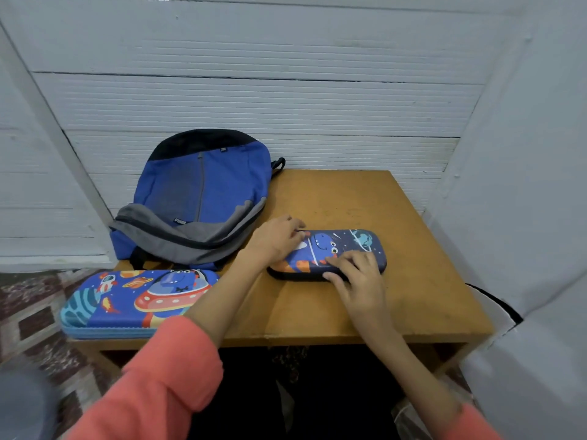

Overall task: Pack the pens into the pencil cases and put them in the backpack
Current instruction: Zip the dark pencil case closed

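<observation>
I hold the dark-blue monster-print hard pencil case (349,246) on the brown wooden desk (333,195): left grip (276,241) curled round its 9 o'clock end, right grip (360,281) pinching its 5 o'clock edge. Uneven pulling could skid it or jam its black zip (297,276).

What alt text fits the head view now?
Both hands hold a dark case on a wooden table, the left hand at its left end, the right hand on its near edge. A lighter case lies left, before a blue backpack.

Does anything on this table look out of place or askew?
The light blue pencil case sits at the front left corner of the table, and its left end seems to overhang the edge.
</observation>
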The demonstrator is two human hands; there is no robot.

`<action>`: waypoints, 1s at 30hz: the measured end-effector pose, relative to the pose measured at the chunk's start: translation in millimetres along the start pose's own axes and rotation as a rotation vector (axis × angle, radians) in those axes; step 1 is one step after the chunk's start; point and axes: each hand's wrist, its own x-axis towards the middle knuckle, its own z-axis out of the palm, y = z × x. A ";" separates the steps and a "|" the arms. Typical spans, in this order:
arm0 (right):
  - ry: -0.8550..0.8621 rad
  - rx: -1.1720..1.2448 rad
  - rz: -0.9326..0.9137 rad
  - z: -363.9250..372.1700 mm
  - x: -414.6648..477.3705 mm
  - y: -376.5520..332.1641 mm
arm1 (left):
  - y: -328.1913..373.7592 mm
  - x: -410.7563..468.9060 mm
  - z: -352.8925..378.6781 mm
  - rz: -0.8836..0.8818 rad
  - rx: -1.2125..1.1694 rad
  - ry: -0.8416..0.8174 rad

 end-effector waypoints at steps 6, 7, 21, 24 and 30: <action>0.055 0.116 0.037 -3.9 22.3 20.4 | -4.4 -6.6 -7.1 -0.141 0.011 -0.028; 0.039 0.155 0.078 -4.8 27.6 25.4 | -4.9 -10.0 -7.3 -0.158 0.006 -0.024; -0.188 0.675 0.587 -9.7 57.7 42.8 | 20.8 -35.5 13.4 -0.319 -0.444 -0.074; -0.172 0.923 0.670 -13.4 46.0 26.7 | 25.5 -42.4 18.1 -0.259 -0.609 0.026; -0.168 0.922 0.766 0.8 23.0 8.3 | 57.5 -53.7 60.9 -0.226 -0.989 0.282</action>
